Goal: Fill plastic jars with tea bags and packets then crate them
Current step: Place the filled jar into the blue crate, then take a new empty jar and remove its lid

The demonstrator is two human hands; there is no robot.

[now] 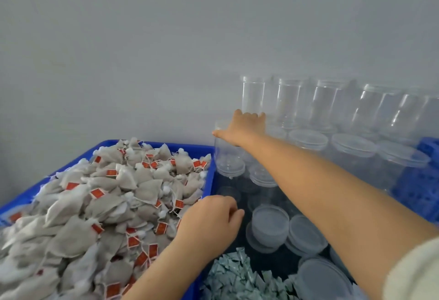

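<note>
My right hand (244,128) reaches far forward and grips the top of a clear plastic jar (228,154) standing beside the blue bin (211,181). That bin is heaped with grey tea bags (107,200) bearing red tags. My left hand (211,219) rests on the bin's right edge with fingers loosely curled, holding nothing I can see. A pile of small pale green packets (235,278) lies at the bottom centre.
Several empty clear jars (325,102) stand stacked in rows against the grey wall. Loose translucent lids (270,226) lie on the dark table near my right forearm. A blue crate (420,185) shows at the right edge.
</note>
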